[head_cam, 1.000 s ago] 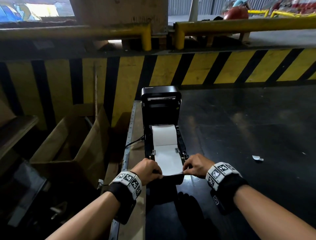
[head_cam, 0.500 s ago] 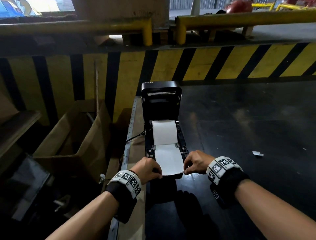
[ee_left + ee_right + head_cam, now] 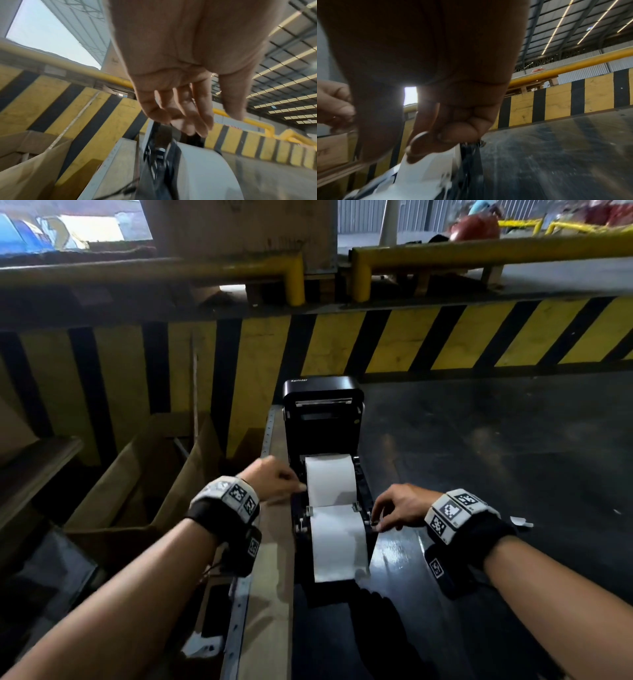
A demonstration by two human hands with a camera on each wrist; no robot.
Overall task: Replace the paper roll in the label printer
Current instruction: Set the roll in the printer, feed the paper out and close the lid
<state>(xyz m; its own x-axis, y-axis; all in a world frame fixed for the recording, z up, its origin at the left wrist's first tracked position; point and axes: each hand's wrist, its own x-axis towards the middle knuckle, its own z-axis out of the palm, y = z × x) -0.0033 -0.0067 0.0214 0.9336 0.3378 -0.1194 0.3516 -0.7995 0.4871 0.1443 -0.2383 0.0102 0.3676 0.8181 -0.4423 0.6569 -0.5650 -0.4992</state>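
Black label printer (image 3: 323,419), white paper roll (image 3: 329,479), yellow-black striped barrier (image 3: 445,337).

Raised printer lid (image 3: 323,402) blocks the far side. Dark tabletop (image 3: 496,460) right of printer lies open. Cardboard box (image 3: 137,474) crowds the left.

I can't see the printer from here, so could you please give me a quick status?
Both hands empty, beside the open label printer. Paper roll seated, strip fed out front. Lid up, nothing in the way.

Dim overall; daylight enters from far openings and roof strips, glare on the dark table (image 3: 479,474), wrist views motion-blurred, edges bowed
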